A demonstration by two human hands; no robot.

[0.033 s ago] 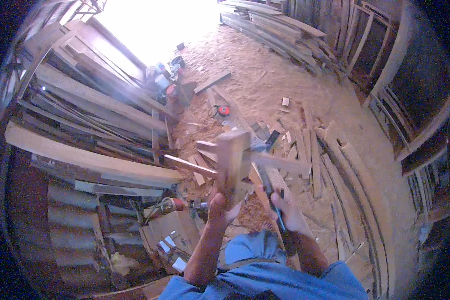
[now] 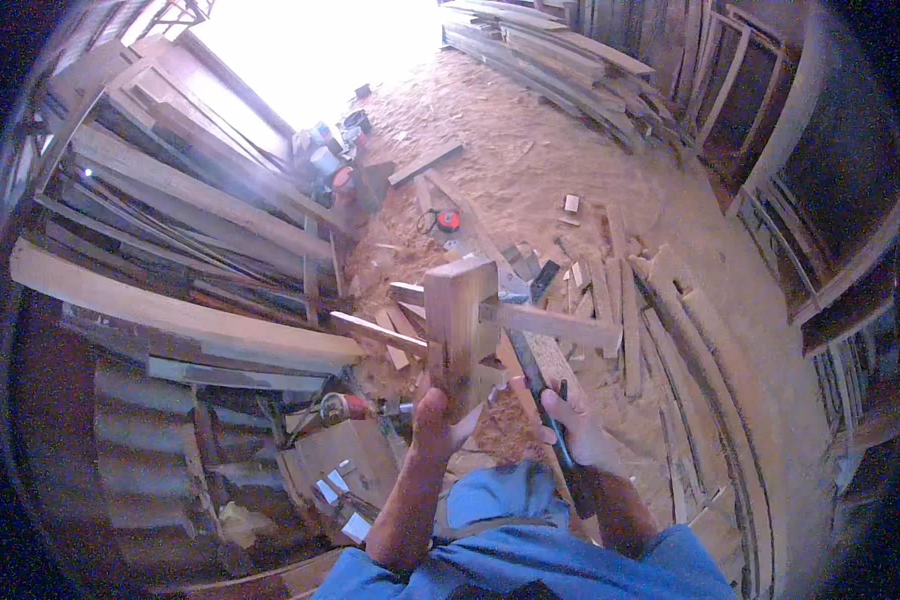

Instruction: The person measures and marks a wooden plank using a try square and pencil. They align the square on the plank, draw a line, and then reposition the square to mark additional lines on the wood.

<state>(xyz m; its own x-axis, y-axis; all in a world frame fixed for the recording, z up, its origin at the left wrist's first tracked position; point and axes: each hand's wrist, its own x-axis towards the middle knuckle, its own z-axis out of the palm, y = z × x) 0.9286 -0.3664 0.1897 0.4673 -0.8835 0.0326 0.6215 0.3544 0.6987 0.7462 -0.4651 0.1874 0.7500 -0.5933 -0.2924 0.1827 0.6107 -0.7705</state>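
My left hand (image 2: 435, 420) is closed around the lower end of a wooden block (image 2: 455, 325), held upright in front of me. A flat wooden slat (image 2: 560, 326) sticks out of the block's right side; pale slat ends (image 2: 380, 332) show at its left. My right hand (image 2: 575, 425) is closed on a long, dark, slim bar-like tool (image 2: 532, 375) with a bluish edge. Its upper end reaches up close to the block and its lower end runs down by my forearm; its exact kind is unclear. A small dark tip stands up beside my right thumb.
Wood offcuts (image 2: 600, 310) lie on the sawdust-covered floor ahead, with a red tape measure (image 2: 448, 221) beyond. Long boards (image 2: 190, 310) are stacked at left, more planks (image 2: 550, 60) at the far right. Near my left forearm sits a red-and-silver power tool (image 2: 345, 407).
The wooden block has shifted slightly left and looks sharper than in the blurred earlier frame. My right hand has moved only slightly, and both grips are unchanged.
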